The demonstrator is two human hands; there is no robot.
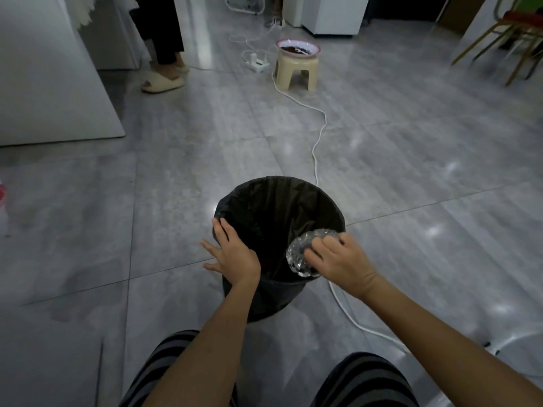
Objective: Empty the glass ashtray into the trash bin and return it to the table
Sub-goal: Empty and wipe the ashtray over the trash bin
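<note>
A round trash bin (264, 198) lined with a black bag stands on the grey tiled floor in front of my knees. My right hand (338, 259) grips the clear cut-glass ashtray (298, 254), which is tipped on its side over the bin's near right rim, its opening turned toward the inside of the bin. My left hand (232, 254) rests on the bin's near left rim, fingers spread down the outside. The bin's inside is dark and I cannot make out its contents.
A white cable (316, 154) snakes across the floor past the bin's right side. A beige stool (296, 69) carrying a bowl stands farther back. A person in slippers (163, 80) stands at the back left beside a white cabinet (58, 98). Chairs (505, 39) stand at the far right.
</note>
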